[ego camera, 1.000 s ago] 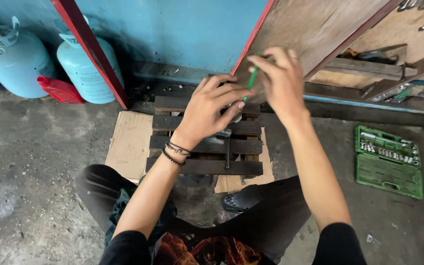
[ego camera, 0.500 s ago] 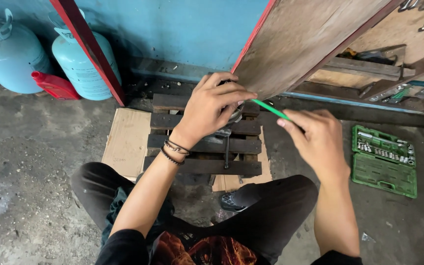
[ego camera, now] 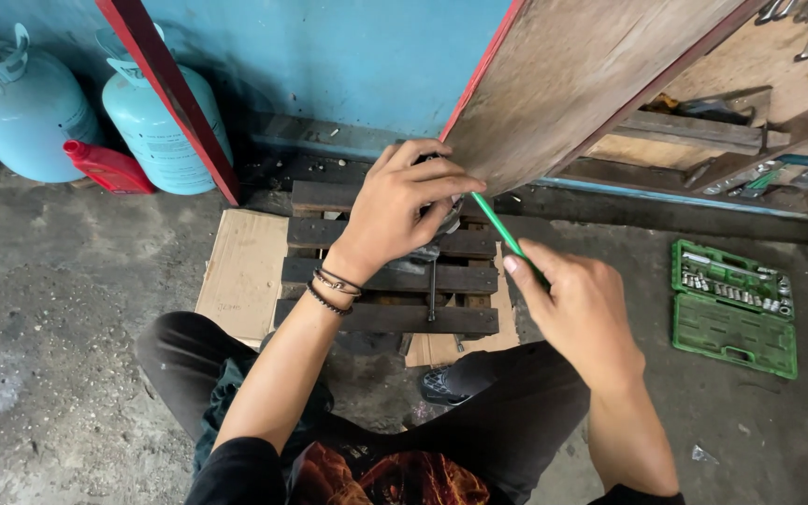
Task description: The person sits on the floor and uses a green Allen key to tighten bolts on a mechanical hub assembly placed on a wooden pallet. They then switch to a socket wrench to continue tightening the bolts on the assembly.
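the left hand [ego camera: 404, 210] is curled down over a small dark metal part [ego camera: 437, 245] on top of a dark slatted wooden pallet [ego camera: 385, 281]; its fingers are bent close around the part, though how tightly they grip it cannot be told because the hand hides most of it. the right hand [ego camera: 577, 313] holds a thin green-handled tool [ego camera: 502, 229] with fingers closed around the lower end, the shaft slanting up and left so that its tip sits just beside the left hand's fingertips. the pallet lies on a flat sheet of brown cardboard [ego camera: 240, 271] on the grey concrete floor [ego camera: 39, 374], between the person's black-trousered knees. a rough wooden board with a red edge [ego camera: 591, 75] leans overhead. two pale blue gas cylinders [ego camera: 156, 126] stand against the blue wall at left with a red plastic bottle [ego camera: 105, 166] between them, and an open green socket set case [ego camera: 733, 309] lies on the floor to the right.
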